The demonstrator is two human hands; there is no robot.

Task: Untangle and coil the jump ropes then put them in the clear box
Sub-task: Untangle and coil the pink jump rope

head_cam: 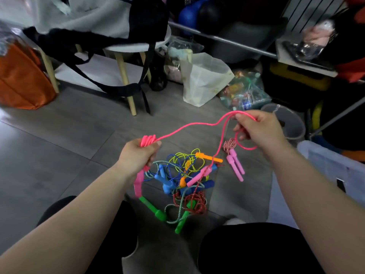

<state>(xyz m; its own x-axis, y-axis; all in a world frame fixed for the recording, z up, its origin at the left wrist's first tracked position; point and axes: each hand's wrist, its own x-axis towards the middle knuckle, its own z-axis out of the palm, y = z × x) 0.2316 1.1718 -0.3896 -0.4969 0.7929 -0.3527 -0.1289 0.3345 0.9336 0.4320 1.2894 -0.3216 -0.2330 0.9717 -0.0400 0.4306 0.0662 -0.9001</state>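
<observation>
My left hand grips several coiled loops of a pink jump rope, and a pink handle hangs below the fist. My right hand pinches the same rope further along, with a loop drooping under it. From there the rope runs down to its other pink handle, which lies in a tangled pile of blue, yellow, orange, green and red ropes on the floor. Beside the pile lies a coiled red-white rope with pink handles. The clear box stands at the right.
A stool with a black-and-white bag stands ahead on the left, and an orange bag is further left. A white bag, a packet of toys and a grey bucket line the far side. My knees are below.
</observation>
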